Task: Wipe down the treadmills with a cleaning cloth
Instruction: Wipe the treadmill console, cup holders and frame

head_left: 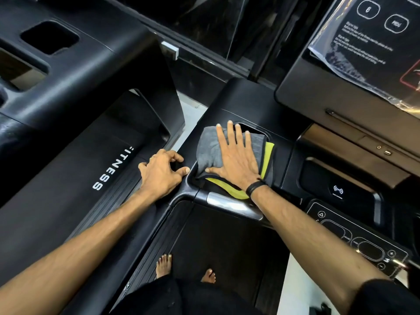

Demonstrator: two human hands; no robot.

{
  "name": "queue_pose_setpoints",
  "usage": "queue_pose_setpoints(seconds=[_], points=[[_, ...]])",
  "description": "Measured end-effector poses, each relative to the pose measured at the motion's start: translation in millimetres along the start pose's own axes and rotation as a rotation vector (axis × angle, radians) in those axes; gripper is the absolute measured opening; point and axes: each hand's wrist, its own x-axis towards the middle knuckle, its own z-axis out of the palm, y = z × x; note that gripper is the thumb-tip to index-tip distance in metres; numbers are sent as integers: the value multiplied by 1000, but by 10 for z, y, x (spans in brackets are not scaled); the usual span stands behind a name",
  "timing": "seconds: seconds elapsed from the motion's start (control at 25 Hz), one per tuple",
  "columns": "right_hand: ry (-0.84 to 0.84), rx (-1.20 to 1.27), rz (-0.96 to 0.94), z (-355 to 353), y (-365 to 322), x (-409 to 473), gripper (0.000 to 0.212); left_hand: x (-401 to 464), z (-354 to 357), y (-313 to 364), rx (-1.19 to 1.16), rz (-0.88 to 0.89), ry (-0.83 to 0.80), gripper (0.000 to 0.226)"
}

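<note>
A grey cleaning cloth (208, 151) with a yellow-green underside lies folded over the left cup-holder recess of a black treadmill console (281, 133). My right hand (235, 158) presses flat on the cloth, fingers straight and spread. A black band circles that wrist. My left hand (160, 172) rests at the console's left corner, beside the cloth, its fingers curled round the black handrail edge (181, 178).
A second black treadmill (75, 169) marked "ITNESS" stands close on the left. The control panel (363, 244) with outlined buttons is at lower right, a film-covered screen (372, 42) at upper right. My bare feet (163, 262) stand on the belt below.
</note>
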Motion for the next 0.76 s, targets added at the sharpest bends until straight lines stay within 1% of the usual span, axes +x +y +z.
queue_pose_setpoints(seconds=[0.12, 0.2, 0.32, 0.36, 0.44, 0.56, 0.64, 0.76], points=[[-5, -13, -74, -55, -6, -12, 117, -14, -19, 16, -11, 1, -6, 25], [-16, -11, -127, -87, 11, -84, 98, -19, -39, 30, -4, 11, -16, 24], [-34, 62, -178, -102, 86, -283, 69, 3, -75, 42, 40, 10, -30, 25], [-41, 92, -173, -108, 143, -372, 65, 10, -77, 53, 54, 11, -31, 26], [-54, 121, -149, -122, 264, -537, 65, 11, -72, 75, 82, 13, -30, 26], [-68, 190, -33, -153, 409, -770, 68, 4, -69, 81, 117, 0, -24, 29], [-81, 292, 100, -154, 476, -916, 68, 17, -81, 81, 123, -15, -21, 33], [-69, 422, 296, -181, 572, -1040, 65, 85, -91, 113, 140, 15, -58, 36]])
